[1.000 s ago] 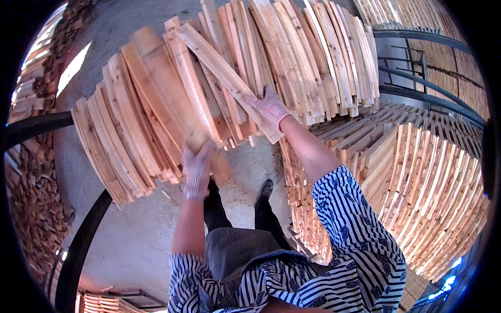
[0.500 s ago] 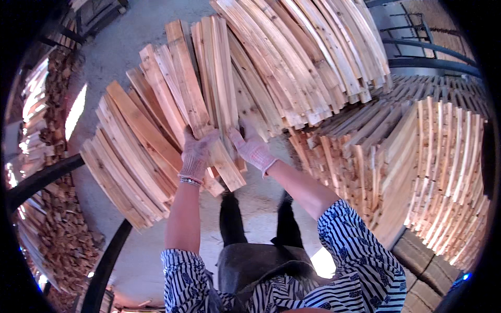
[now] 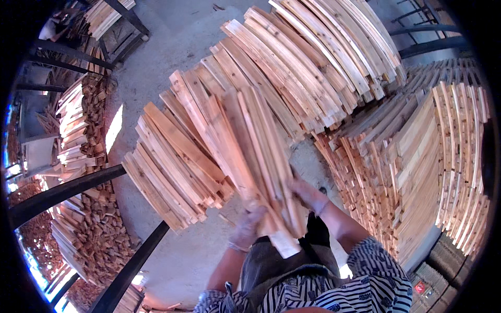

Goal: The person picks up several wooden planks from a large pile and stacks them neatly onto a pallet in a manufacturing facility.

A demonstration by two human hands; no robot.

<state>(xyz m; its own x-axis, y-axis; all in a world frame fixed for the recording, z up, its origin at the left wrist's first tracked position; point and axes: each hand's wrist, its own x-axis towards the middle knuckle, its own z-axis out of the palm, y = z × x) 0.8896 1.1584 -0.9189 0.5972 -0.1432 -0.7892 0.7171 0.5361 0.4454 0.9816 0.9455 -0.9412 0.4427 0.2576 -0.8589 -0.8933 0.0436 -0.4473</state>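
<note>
Gripping wood slat bundle (image 3: pixel 255 156) | L hand (image 3: pixel 248 224) fingers under | R hand (image 3: pixel 308 195) beside

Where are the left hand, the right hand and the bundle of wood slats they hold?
left hand (image 3: pixel 249 225), head view, back of the gloved hand.
right hand (image 3: pixel 309 195), head view, gloved knuckles.
bundle of wood slats (image 3: pixel 255 141), head view, middle of the held slats.

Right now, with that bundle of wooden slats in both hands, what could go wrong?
The left hand and right hand grip only the near end of the bundle of slats, so the long far end could tip or fan apart. Slats slipping out might knock the slat rows on the floor.
</note>
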